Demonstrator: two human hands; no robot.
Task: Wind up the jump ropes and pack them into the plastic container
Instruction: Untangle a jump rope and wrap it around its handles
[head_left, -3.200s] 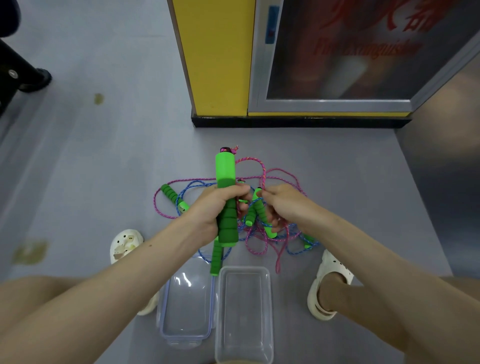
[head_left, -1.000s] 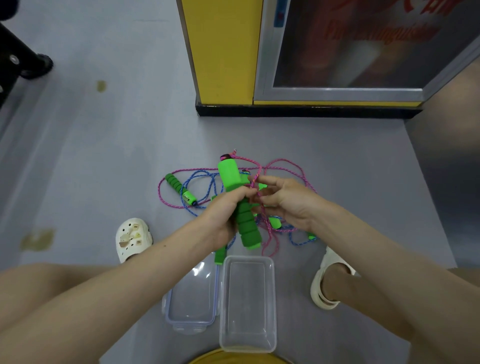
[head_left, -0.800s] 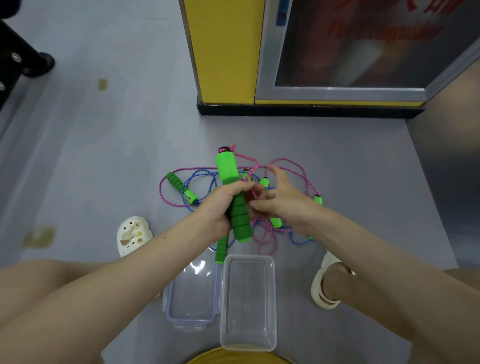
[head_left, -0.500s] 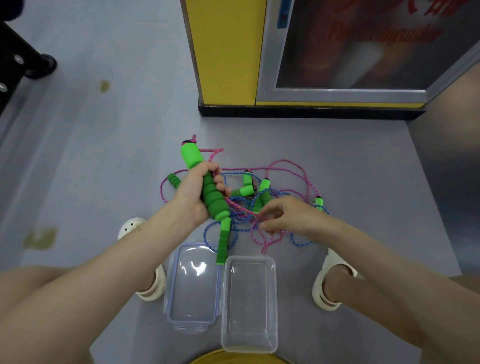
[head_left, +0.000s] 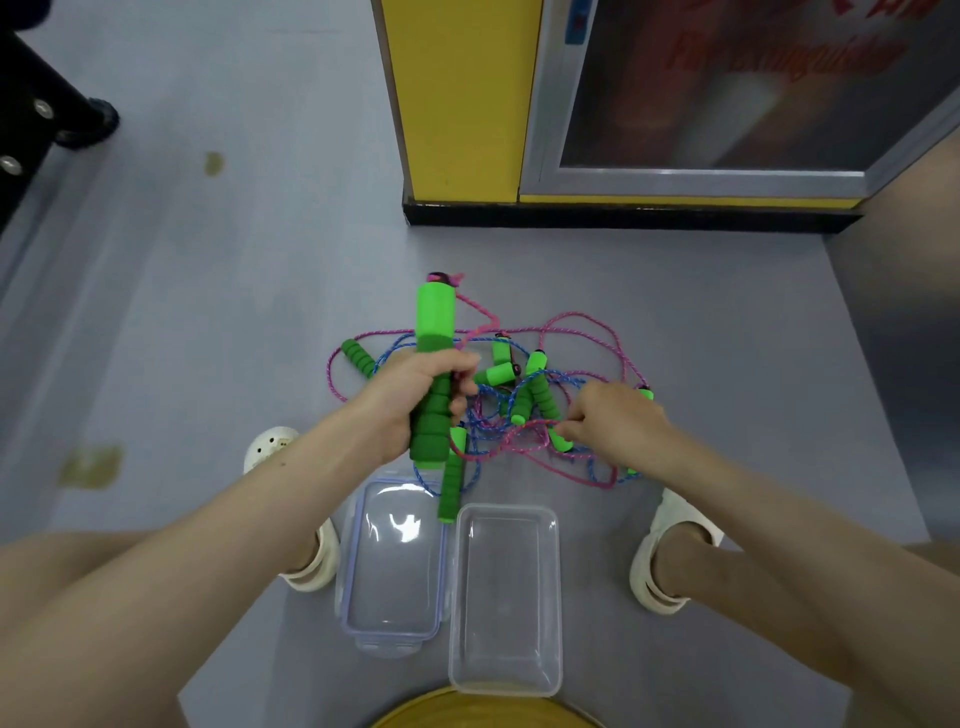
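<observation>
My left hand (head_left: 415, 397) grips a green foam jump-rope handle (head_left: 435, 332) upright above the floor, a pink cord running from its top. My right hand (head_left: 613, 423) pinches a stretch of pink cord (head_left: 524, 428) low over the tangle. The tangle of pink and blue ropes (head_left: 597, 332) with several green handles (head_left: 540, 395) lies on the grey floor between my hands. A clear plastic container (head_left: 506, 597) stands open close to me, its clear lid (head_left: 392, 566) lying beside it on the left. Another green handle (head_left: 451, 488) lies against the lid's far edge.
My feet in white clogs sit at the left (head_left: 306, 561) and right (head_left: 670, 551) of the container. A yellow pillar (head_left: 457, 104) and a framed glass cabinet (head_left: 727, 88) stand at the back. A yellow round object (head_left: 483, 712) shows at the bottom edge. Black furniture (head_left: 36, 119) is at far left.
My left hand has brought the handle back right and upright above the tangle. My right hand has slid right, still pinching the pink cord and drawing it out.
</observation>
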